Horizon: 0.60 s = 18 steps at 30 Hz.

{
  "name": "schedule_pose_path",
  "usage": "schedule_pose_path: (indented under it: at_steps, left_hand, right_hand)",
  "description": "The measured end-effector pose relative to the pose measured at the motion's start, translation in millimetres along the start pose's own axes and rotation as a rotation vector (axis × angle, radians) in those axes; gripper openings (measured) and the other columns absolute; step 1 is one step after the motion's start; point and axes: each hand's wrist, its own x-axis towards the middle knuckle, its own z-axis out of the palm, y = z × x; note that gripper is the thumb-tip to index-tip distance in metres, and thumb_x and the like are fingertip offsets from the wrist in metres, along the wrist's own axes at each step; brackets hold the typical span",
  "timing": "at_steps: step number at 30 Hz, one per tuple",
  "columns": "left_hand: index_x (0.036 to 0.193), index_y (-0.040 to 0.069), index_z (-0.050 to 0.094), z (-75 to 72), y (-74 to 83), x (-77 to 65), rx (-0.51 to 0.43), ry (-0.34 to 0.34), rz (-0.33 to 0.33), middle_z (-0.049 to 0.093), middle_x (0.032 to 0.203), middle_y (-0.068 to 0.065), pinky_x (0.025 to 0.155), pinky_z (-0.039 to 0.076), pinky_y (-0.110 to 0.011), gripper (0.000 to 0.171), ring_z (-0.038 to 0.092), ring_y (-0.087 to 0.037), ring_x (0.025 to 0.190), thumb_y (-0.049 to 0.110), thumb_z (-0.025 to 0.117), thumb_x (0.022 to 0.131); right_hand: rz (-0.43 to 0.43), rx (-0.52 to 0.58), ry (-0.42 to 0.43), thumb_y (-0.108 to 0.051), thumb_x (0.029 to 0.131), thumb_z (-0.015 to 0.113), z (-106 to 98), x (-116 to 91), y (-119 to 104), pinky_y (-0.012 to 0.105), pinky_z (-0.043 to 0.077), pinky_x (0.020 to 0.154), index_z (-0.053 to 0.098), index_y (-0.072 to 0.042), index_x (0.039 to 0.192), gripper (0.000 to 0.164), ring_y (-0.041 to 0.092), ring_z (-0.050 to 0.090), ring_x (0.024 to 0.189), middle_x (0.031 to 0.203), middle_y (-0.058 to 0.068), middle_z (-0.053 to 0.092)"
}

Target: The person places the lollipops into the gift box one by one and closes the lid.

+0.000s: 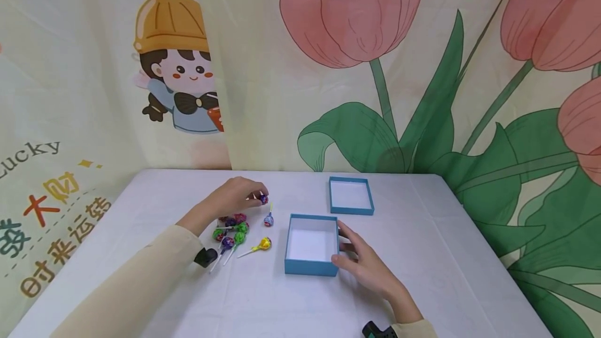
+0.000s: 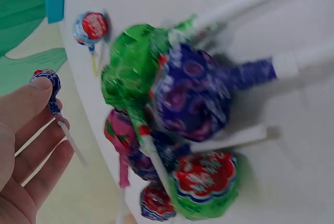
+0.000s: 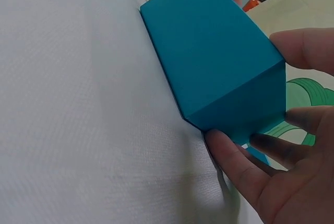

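Note:
My left hand (image 1: pixel 237 194) pinches a dark blue-wrapped lollipop (image 1: pixel 264 200) by its head between thumb and fingers; in the left wrist view its white stick points down. Below that hand lies a pile of lollipops with green (image 2: pixel 128 70), purple (image 2: pixel 190 93) and pink wrappers, sticks splayed. A light blue lollipop (image 1: pixel 268 220) and a yellow one (image 1: pixel 265 243) lie apart from the pile. My right hand (image 1: pixel 368 265) rests on the right side of a blue box (image 1: pixel 310 268) with a white inside, thumb at the front corner, fingers spread along the wall (image 3: pixel 250 104).
A shallow blue box lid (image 1: pixel 352 211), white inside, lies behind and right of the box. All this is on a table with a white cloth (image 1: pixel 446 270). A printed curtain with tulips (image 1: pixel 354 9) hangs behind the table's far edge.

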Motion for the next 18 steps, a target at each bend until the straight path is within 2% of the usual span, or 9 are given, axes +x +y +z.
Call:
schedule_pose_path:
  at_steps: [8,12,18]
  left_hand:
    - [0.119,0.018,0.077,-8.9,29.5,3.4,-0.029,0.022,0.033,0.076,0.103,0.007,0.082,0.058,-0.031,0.021,0.065,-0.011,0.088,0.021,0.079,0.098]
    - [0.116,0.018,0.078,-11.2,42.7,6.9,-0.038,0.037,0.070,0.075,0.099,0.008,0.077,0.057,-0.027,0.018,0.064,-0.008,0.083,0.021,0.079,0.098]
    - [0.117,0.017,0.077,-13.7,63.9,10.2,-0.070,0.033,0.108,0.077,0.099,0.007,0.076,0.057,-0.025,0.018,0.067,-0.007,0.084,0.018,0.079,0.098]
  right_hand:
    - [-0.003,0.005,-0.008,-0.033,0.101,0.072,0.0,-0.4,-0.2,0.066,0.040,0.116,0.030,-0.027,0.169,0.080,0.039,0.052,0.142,0.166,0.016,0.041]
    - [0.004,0.006,-0.002,-0.033,0.100,0.072,-0.3,0.1,-0.8,0.066,0.039,0.117,0.030,-0.029,0.168,0.080,0.037,0.052,0.143,0.167,0.014,0.040]
    - [-0.001,0.004,0.005,-0.033,0.101,0.073,-0.1,-0.2,0.3,0.065,0.039,0.117,0.031,-0.028,0.168,0.080,0.037,0.052,0.143,0.166,0.013,0.041]
